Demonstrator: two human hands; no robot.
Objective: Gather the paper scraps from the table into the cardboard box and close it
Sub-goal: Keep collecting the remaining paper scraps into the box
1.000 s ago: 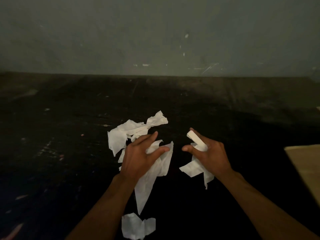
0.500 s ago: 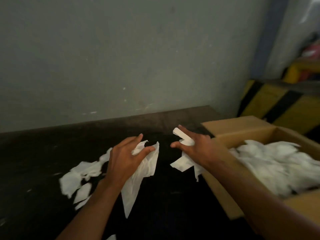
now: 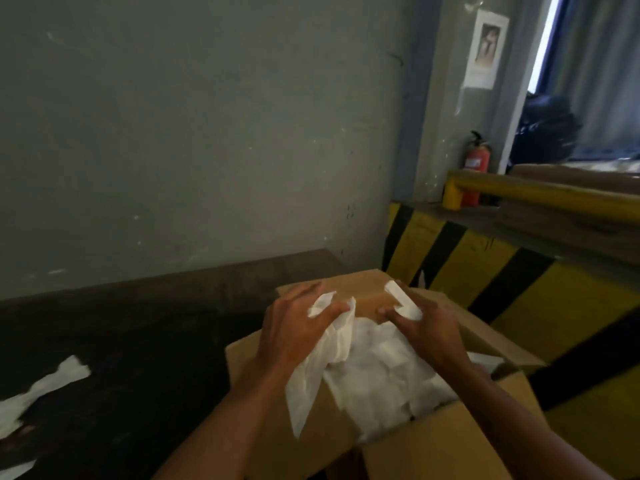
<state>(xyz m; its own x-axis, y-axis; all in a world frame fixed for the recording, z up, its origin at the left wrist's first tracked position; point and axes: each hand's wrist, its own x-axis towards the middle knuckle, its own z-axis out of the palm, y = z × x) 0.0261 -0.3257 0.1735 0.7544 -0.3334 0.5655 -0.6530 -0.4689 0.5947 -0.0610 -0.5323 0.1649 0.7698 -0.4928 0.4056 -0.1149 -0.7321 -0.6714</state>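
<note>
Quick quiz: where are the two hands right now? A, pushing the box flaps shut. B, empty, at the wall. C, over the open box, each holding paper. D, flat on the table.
C: the left hand and right hand both grip paper scraps above the open box.

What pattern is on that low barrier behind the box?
Diagonal yellow and black stripes on the barrier, head view.

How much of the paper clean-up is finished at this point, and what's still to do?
Much is already done: the cardboard box holds a big heap of white paper. In hand: the left hand holds a long scrap over the box's near edge, and the right hand holds a smaller piece above the heap. Left: several scraps lie on the dark table, and the box flaps stand open.
</note>
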